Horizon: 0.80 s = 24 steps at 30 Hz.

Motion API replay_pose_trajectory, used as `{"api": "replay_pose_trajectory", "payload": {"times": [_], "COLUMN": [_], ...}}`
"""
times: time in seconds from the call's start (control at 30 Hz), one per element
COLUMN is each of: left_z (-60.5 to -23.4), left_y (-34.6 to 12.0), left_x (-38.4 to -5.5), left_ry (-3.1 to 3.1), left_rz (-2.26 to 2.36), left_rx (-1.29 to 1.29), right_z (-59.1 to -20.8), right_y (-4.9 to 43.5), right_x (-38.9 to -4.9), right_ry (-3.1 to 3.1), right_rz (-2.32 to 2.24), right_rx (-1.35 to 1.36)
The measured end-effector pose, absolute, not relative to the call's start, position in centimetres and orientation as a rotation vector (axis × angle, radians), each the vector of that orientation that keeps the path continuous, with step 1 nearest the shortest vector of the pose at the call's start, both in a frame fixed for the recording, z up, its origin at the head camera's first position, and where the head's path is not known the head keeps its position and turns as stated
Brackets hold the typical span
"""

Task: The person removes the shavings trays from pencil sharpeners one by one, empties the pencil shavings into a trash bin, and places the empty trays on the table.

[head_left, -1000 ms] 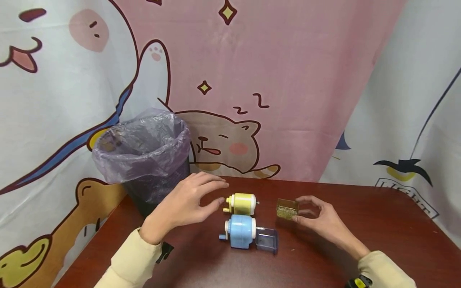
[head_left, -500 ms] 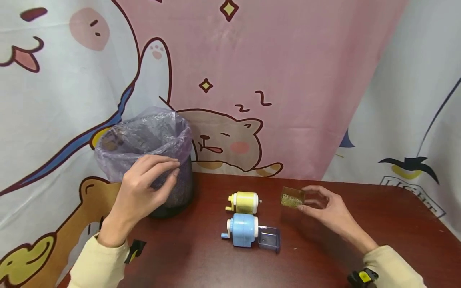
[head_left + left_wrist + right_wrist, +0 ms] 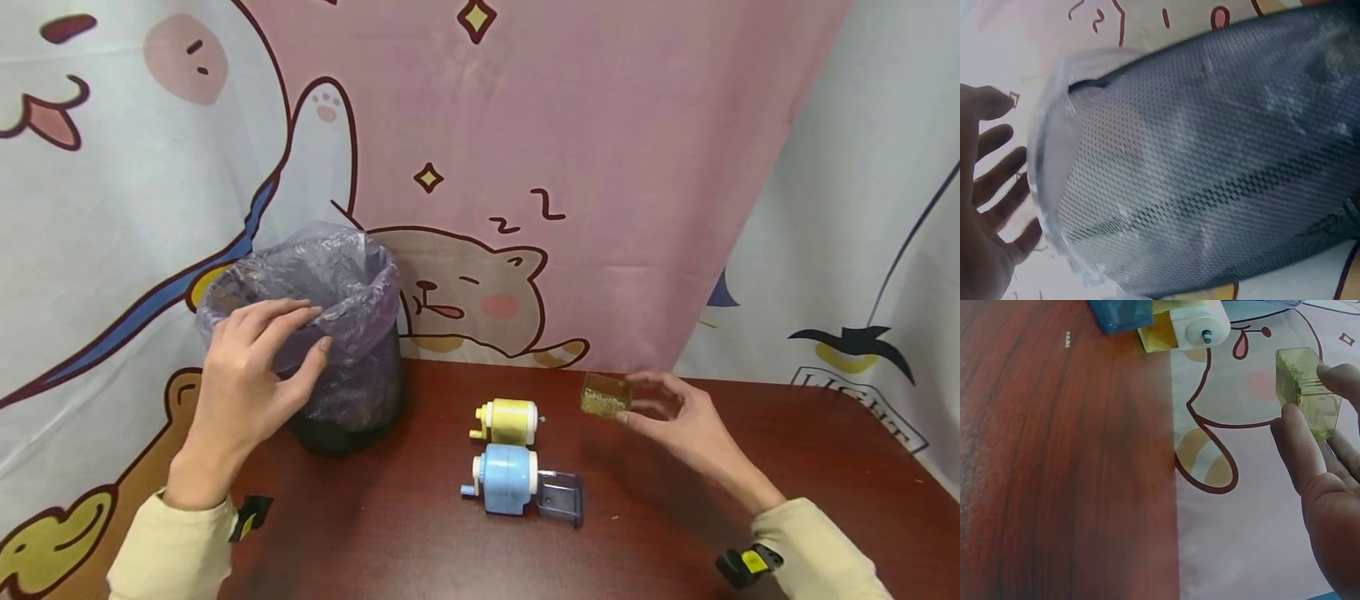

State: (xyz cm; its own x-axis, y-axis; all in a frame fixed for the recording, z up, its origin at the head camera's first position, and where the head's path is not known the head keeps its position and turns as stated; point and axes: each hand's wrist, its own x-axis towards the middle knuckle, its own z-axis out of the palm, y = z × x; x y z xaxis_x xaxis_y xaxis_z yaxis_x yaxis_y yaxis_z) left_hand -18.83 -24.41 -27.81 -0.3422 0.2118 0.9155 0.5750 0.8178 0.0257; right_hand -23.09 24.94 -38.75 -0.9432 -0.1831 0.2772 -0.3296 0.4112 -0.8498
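My right hand (image 3: 686, 421) pinches a clear yellow sharpener drawer (image 3: 606, 396) with pale shavings inside, held raised over the back right of the table. In the right wrist view the thumb and fingers grip one end of the drawer (image 3: 1310, 390). My left hand (image 3: 247, 375) is in the air in front of the bin (image 3: 352, 400), fingers loosely bent and holding nothing. The left wrist view shows the fingers spread beside the bin's bagged rim (image 3: 1038, 162). Between the hands stand a yellow crank pencil sharpener (image 3: 512, 422) and a blue one (image 3: 506, 479).
The blue sharpener's dark see-through drawer (image 3: 560, 497) sticks out at its right side. A purple bag (image 3: 360, 304) lines the mesh bin at the table's back left. Behind the red-brown table (image 3: 435, 550) hangs a cartoon-printed cloth (image 3: 615, 183).
My left hand has moved left, from beside the sharpeners to in front of the bin. The right hand has risen slightly with the yellow drawer. Both sharpeners stay where they were.
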Motion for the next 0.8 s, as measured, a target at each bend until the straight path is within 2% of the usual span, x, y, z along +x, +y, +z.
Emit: {"api": "replay_pose_trajectory", "payload": {"times": [0.3, 0.8], "left_z": [-28.7, -30.0], "left_y": [-26.5, -26.8], "left_x": [-18.7, -20.0], "left_ry": [-2.075, -1.949], "left_rz": [-0.335, -0.366], "left_rx": [-0.488, -0.534], "right_z": [-37.8, -36.2], "right_y": [24.8, 23.6], "right_x": [-23.0, -23.0], "right_ry": [-2.513, -2.47], "right_rz": [1.508, 1.553], "right_rx": [0.474, 0.472]}}
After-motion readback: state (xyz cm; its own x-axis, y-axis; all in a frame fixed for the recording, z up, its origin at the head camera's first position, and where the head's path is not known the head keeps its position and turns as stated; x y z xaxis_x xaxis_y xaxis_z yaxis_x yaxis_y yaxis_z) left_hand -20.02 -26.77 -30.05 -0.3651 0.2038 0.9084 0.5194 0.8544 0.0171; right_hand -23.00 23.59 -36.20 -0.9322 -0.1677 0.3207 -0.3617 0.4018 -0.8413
